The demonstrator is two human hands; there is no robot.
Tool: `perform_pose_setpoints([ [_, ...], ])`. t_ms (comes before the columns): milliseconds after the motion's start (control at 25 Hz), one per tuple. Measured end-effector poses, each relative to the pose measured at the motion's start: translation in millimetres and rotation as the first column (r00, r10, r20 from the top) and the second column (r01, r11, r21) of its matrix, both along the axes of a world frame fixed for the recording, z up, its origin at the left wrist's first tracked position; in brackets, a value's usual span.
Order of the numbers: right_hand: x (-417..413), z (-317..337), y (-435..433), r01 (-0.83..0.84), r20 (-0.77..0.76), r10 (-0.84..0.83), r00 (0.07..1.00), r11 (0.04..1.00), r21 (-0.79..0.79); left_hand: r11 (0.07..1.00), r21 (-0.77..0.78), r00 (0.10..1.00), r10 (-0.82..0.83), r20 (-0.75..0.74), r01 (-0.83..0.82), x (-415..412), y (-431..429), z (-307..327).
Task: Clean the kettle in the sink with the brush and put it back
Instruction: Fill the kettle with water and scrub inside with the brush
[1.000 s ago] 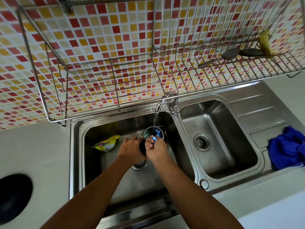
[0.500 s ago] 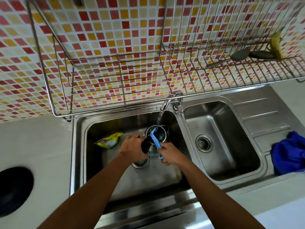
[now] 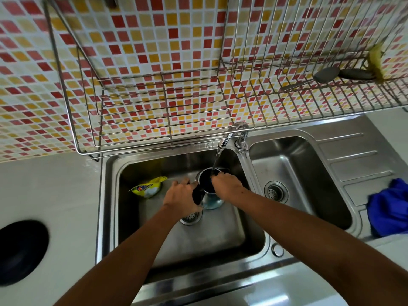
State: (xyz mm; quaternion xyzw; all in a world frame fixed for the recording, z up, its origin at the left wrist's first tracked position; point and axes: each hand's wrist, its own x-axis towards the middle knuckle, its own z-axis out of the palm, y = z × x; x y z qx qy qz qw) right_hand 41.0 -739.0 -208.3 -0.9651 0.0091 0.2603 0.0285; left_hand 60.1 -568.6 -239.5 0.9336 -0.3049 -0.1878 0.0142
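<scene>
Kettle [image 3: 211, 200]: steel, in the left basin of the sink [image 3: 103, 206], directly below the tap [image 3: 229, 138]. It stands near upright with its long axis roughly vertical and its open mouth facing up. The pointed lip is on the side nearer the tap, and the black handle is on the side away from it.
Water [image 3: 217, 157]: runs from the tap into the mouth.
Left hand [image 3: 181, 195]: fingers wrapped round the handle.
Right hand [image 3: 225, 186]: fingers curled down at the rim, below the tap. Whether they hold anything cannot be told.
Brush: not discernible.
Drain strainer [image 3: 191, 217]: below the tap, under the left wrist.
Yellow packet [image 3: 148, 187]: left basin, down and left of the tap.
Right basin drain [image 3: 276, 192]: down and right of the tap.
Blue cloth [image 3: 390, 208]: on the draining board, far right of the tap.
Wire rack [image 3: 154, 107]: on the tiled wall above the tap.
</scene>
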Motion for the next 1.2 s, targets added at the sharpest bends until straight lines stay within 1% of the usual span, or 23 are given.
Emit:
perform_pose_setpoints([
  [80,6,3,3,0.003,-0.01,-0.003,1.0,0.999,-0.046,1.0,-0.012,1.0,0.015,-0.009,-0.015,0,1,-3],
  [120,9,4,3,0.025,-0.044,-0.027,0.999,0.999,-0.042,1.0,-0.021,1.0,0.021,-0.006,-0.022,0,1,-4],
  [200,16,3,0,0.089,-0.164,-0.081,0.983,0.995,0.044,1.0,-0.023,1.0,0.019,-0.008,-0.019,0,1,-5],
  [240,17,2,-1,0.113,-0.204,-0.09,0.975,0.989,0.101,1.0,-0.024,1.0,0.016,-0.009,-0.016,0,1,-4],
  [280,15,0,-2,0.137,-0.213,-0.105,0.971,0.98,0.142,1.0,-0.025,1.0,0.016,-0.006,-0.016,-1,1,-4],
  [360,6,-7,-5,0.179,-0.167,-0.15,0.974,0.968,0.173,0.999,-0.034,1.0,0.03,0.006,-0.03,-2,2,-2],
  [480,-7,-16,-8,0.256,-0.01,-0.26,0.966,0.944,0.207,0.999,-0.042,0.999,0.031,0.014,-0.03,-3,2,-1],
  [520,-7,-15,-12,0.307,0.049,-0.328,0.943,0.92,0.244,0.999,-0.038,0.999,0.03,0.01,-0.03,-3,2,-1],
  [600,-2,-11,-25,0.424,0.155,-0.49,0.858,0.846,0.323,0.999,-0.036,0.999,0.04,-0.008,-0.04,-3,2,-2],
  [680,8,-4,-41,0.503,0.253,-0.594,0.764,0.794,0.342,0.998,-0.037,0.998,0.055,-0.032,-0.056,-2,3,-2],
  [720,12,2,-49,0.535,0.276,-0.632,0.724,0.767,0.353,0.998,-0.033,0.998,0.053,-0.035,-0.054,-2,4,-2],
  [800,17,9,-65,0.585,0.281,-0.697,0.66,0.711,0.39,0.999,-0.031,0.999,0.037,-0.028,-0.038,-2,3,-1],
  [920,21,10,-82,0.629,0.298,-0.756,0.582,0.651,0.424,0.999,-0.03,0.999,0.038,-0.027,-0.039,-2,3,0],
  [1040,22,7,-87,0.683,0.243,-0.837,0.49,0.542,0.49,0.999,-0.034,1.0,0.026,-0.01,-0.027,-2,3,1],
  [1160,21,4,-82,0.689,0.182,-0.874,0.45,0.47,0.552,0.999,-0.027,1.0,0.026,-0.01,-0.026,-2,2,-2],
  [1200,20,3,-78,0.676,0.194,-0.86,0.471,0.494,0.546,0.999,-0.023,1.0,0.024,-0.013,-0.025,-2,3,-3],
])
